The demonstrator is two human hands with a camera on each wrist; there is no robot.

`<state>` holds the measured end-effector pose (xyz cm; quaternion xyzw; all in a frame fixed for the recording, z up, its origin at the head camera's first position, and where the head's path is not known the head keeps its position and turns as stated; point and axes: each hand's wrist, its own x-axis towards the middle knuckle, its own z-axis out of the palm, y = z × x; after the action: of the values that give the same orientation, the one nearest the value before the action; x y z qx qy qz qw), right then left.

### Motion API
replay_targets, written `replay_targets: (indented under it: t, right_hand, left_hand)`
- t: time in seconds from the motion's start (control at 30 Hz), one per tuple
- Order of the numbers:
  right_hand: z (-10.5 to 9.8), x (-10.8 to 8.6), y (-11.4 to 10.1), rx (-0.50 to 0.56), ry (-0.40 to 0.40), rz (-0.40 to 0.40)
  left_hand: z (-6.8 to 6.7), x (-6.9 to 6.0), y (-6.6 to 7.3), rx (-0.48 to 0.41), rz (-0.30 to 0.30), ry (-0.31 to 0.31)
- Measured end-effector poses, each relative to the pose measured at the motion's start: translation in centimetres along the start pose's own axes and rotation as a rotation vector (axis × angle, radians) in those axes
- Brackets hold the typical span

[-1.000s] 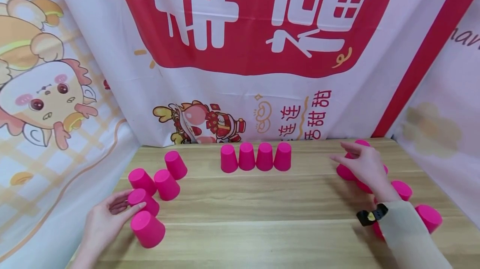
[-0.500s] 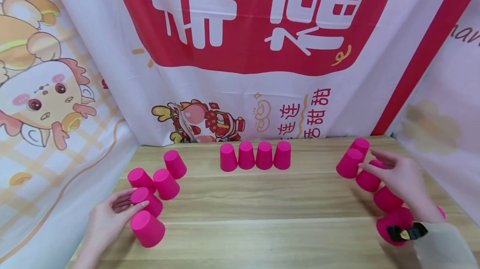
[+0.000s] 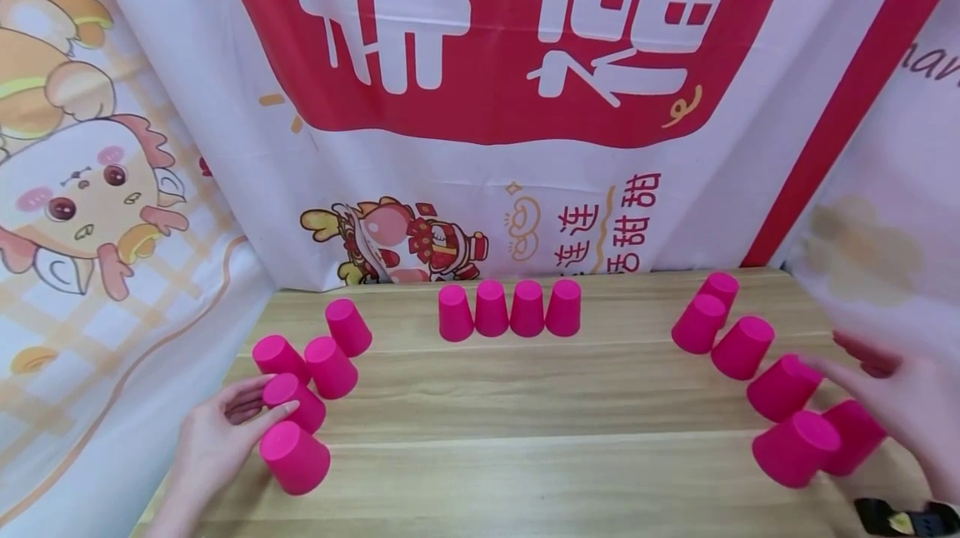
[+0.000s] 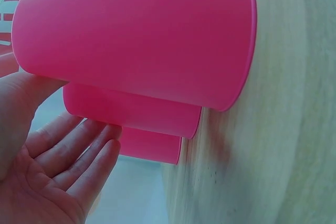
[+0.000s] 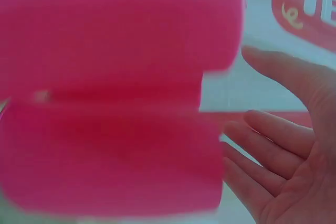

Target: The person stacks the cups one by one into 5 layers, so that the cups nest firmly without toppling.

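Note:
My left hand (image 3: 221, 438) pinches a pink cup (image 3: 298, 406) between thumb and fingers. In the left wrist view, the nearest pink cup (image 4: 136, 35) covers much of that held cup (image 4: 131, 109). Several cups stand upside down around it, including the front-left cup (image 3: 295, 458). On the right, my right hand (image 3: 892, 396) hovers with fingers spread beside another group. Its thumb is near one pink cup (image 3: 785, 388); whether it touches is unclear in the head view. In the right wrist view, blurred pink cups (image 5: 115, 161) sit beside the open fingers (image 5: 273, 156).
A row of several pink cups (image 3: 491, 309) stands at the back middle of the wooden table (image 3: 540, 405). Two cups overlap at the front right, the nearer cup (image 3: 795, 449) partly hiding the other. A printed cloth (image 3: 502, 163) borders the table's back and sides.
My right hand has moved right and toward the front, uncovering the right-hand cups. The cup in my left hand has shifted slightly to the right; the other left cups look unmoved.

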<state>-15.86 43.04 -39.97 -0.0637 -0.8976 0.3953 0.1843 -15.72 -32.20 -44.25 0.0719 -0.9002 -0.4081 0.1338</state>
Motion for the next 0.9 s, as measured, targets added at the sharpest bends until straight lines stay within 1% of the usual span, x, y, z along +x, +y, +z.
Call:
replay_targets:
  t: [0.03,0.1,0.13,0.2,0.27,0.37,0.4,0.53,0.6,0.67,0.8,0.9]
  right_hand:
    - [-0.2,-0.5,0.7,-0.041,-0.009,0.032]
    - [-0.5,-1.8,2.5,-0.111,-0.043,0.147]
    - [-0.7,-2.2,3.0,-0.121,-0.066,0.172]
    - [-1.0,-2.9,4.1,-0.064,-0.075,0.168]
    - [-1.0,-3.8,4.9,0.026,-0.077,0.157]
    - [-1.0,-4.8,5.6,0.152,-0.047,0.139]
    - [-1.0,-5.1,5.7,0.171,-0.044,0.142]
    - [-1.0,-5.6,5.7,0.177,-0.030,0.162]
    - [-0.9,-5.7,5.6,0.186,-0.026,0.187]
    - [-0.7,-5.9,5.5,0.191,-0.006,0.211]
    - [-0.4,-6.1,5.5,0.172,0.052,0.221]
    - [-0.1,-6.2,5.8,0.181,0.073,0.166]
  left_hand:
    - [0.0,0.0,0.0,-0.003,0.000,0.002]
    - [0.0,0.1,-0.1,-0.008,0.005,0.004]
    - [0.0,0.1,-0.1,-0.008,0.007,0.006]
    - [0.0,0.1,-0.1,-0.007,0.006,0.005]
    - [0.0,0.1,-0.1,0.000,0.006,0.004]
    - [0.0,0.2,0.0,0.003,0.007,0.000]
    - [0.0,0.2,0.0,0.004,0.008,0.000]
    - [0.0,0.2,-0.1,0.001,0.009,-0.004]
    - [0.0,0.2,-0.1,0.000,0.010,-0.004]
    - [0.0,0.2,-0.1,0.002,0.008,-0.005]
    - [0.0,0.3,-0.1,0.013,0.007,-0.007]
    - [0.1,0.3,-0.1,0.015,0.007,-0.010]
